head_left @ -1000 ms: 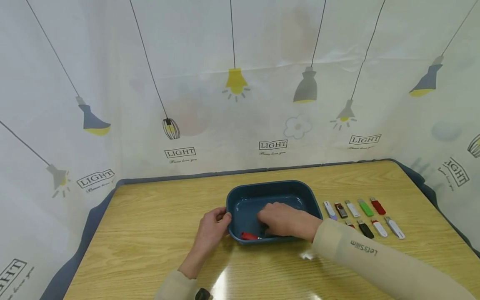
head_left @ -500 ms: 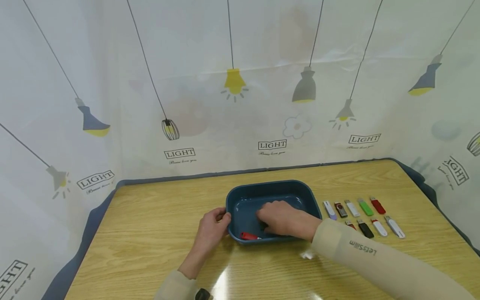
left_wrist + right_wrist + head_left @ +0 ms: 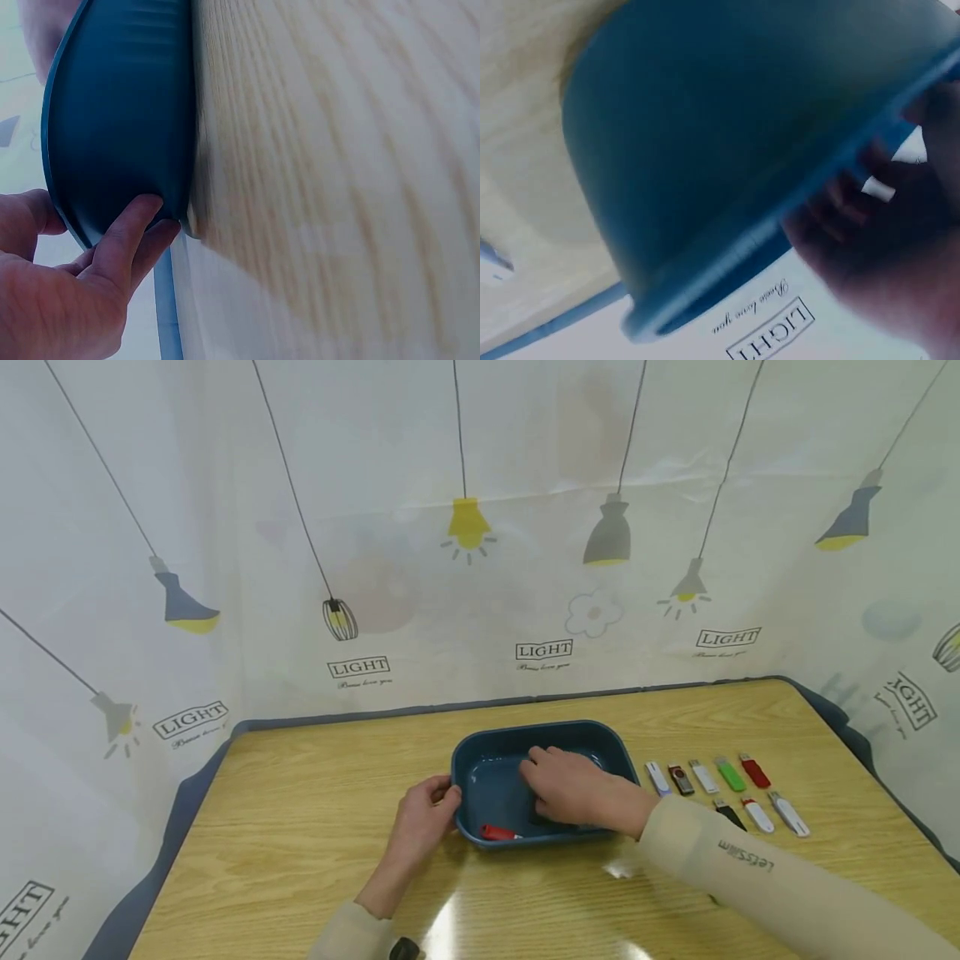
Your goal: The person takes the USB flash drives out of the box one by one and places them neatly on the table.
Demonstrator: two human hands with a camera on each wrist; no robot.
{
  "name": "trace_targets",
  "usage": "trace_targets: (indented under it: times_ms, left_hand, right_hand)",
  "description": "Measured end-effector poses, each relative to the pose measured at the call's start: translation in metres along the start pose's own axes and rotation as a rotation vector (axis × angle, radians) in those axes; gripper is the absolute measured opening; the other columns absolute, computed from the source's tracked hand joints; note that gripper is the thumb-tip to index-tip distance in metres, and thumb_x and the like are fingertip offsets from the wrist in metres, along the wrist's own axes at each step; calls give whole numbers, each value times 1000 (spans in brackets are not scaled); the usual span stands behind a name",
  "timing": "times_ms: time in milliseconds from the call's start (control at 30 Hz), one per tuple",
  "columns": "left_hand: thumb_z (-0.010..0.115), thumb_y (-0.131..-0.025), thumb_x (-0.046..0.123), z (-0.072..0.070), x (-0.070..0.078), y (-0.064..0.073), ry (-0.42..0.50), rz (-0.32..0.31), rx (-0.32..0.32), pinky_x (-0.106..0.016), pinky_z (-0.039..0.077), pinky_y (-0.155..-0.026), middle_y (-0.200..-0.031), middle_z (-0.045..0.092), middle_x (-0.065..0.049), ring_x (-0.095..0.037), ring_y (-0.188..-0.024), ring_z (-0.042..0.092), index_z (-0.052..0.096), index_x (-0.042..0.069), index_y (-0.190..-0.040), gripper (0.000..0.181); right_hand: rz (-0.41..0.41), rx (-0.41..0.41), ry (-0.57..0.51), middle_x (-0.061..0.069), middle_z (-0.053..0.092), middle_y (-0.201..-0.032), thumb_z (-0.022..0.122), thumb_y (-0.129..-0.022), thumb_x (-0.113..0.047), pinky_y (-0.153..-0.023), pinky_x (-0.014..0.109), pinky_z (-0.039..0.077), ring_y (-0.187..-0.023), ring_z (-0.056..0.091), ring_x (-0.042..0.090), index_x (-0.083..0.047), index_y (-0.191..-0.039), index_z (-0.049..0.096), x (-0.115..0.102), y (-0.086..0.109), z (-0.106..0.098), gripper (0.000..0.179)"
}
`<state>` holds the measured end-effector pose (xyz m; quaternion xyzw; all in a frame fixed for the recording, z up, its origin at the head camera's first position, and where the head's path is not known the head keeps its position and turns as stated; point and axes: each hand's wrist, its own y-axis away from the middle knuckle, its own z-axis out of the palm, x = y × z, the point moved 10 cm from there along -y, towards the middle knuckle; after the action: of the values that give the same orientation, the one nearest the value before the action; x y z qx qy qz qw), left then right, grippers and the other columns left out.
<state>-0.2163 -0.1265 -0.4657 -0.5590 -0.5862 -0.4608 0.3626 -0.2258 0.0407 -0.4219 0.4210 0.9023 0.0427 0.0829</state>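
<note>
A dark blue plastic bin (image 3: 487, 743) sits on the wooden table. At its left end my left hand (image 3: 423, 818) grips the rim between thumb and fingers; in the left wrist view the left fingers (image 3: 124, 236) lie against the bin's outer wall. My right hand (image 3: 573, 789) reaches over the near right side into the bin. Its fingertips are partly hidden in the head view and blurred in the right wrist view, so I cannot tell whether they hold anything. A red USB stick (image 3: 498, 832) lies inside the bin's near left corner.
Right of the bin, several USB sticks lie in two rows, among them a green one (image 3: 729, 774), a red one (image 3: 754, 771) and a white one (image 3: 789, 814). The right sleeve (image 3: 720, 852) covers part of the near row. A printed curtain (image 3: 420, 543) stands behind the table.
My right hand has risen slightly and shifted right within the bin, and its sleeve covers more of the near row of USB sticks. The left hand keeps its grip on the rim.
</note>
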Motion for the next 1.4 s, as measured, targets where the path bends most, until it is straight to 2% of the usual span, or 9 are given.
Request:
trace_targets:
  times_ms: [100,167,267,433,567,733,800,1067,1400]
  left_hand:
    - [56,-102,11,0,-1,0,-2,-1,-2,-30,64,-74,-120,69,-28,-28,-96,73,61,-14,-130,37]
    - [56,-102,11,0,-1,0,-2,0,-4,-30,64,-74,-121,69,-28,-28,-96,73,60,-14,-130,38]
    - [56,-102,11,-1,-1,0,1,0,-5,-30,64,-75,-121,69,-28,-28,-97,73,60,-14,-131,38]
    - [57,-102,11,-1,0,1,-2,0,-1,-30,64,-75,-121,69,-27,-28,-97,73,61,-14,-130,38]
    - [57,-102,12,-1,2,2,-13,5,1,-30,64,-76,-121,69,-28,-29,-98,73,61,-14,-131,38]
    - [57,-102,11,-2,3,2,-19,10,1,-30,64,-76,-121,69,-28,-29,-99,73,61,-14,-130,38]
    - [57,-102,11,-2,2,1,-20,10,3,-30,64,-76,-121,69,-28,-29,-99,73,61,-14,-130,38]
    - [57,-102,12,-1,1,0,-24,10,10,-30,64,-75,-120,70,-27,-29,-98,73,62,-14,-130,38]
    - [57,-102,11,-1,4,1,-32,20,3,-30,64,-75,-121,69,-28,-30,-100,72,61,-15,-130,39]
  right_hand:
    - [136,11,-16,6,57,-75,71,-98,-35,-57,39,52,-64,53,21,-6,-83,67,10,-2,2,33]
    - [208,0,-13,3,51,-62,69,-97,-47,-52,39,50,-56,51,21,-11,-68,61,14,-2,6,48]
    - [245,-18,5,0,45,-53,70,-95,-52,-51,39,50,-51,48,19,-15,-57,55,14,-2,11,56]
    - [210,-25,-50,1,48,-56,80,-92,-33,-51,37,49,-52,45,17,-13,-63,55,11,-2,14,43]
    - [170,-48,-98,4,52,-64,81,-90,-20,-53,37,45,-57,48,18,-8,-73,60,11,-1,13,30]
    - [108,-20,-96,11,61,-82,83,-88,-16,-63,44,55,-72,60,25,0,-94,64,5,-3,10,25]
    - [84,-4,-98,13,63,-87,82,-89,-14,-65,45,56,-76,62,28,1,-97,65,0,-4,9,24]
    - [75,14,-83,13,65,-83,76,-91,-6,-65,47,58,-76,64,29,-2,-85,69,-5,-7,11,10]
    - [75,32,-121,7,62,-73,71,-93,-3,-59,40,53,-65,55,19,-7,-77,67,-2,-6,10,17]
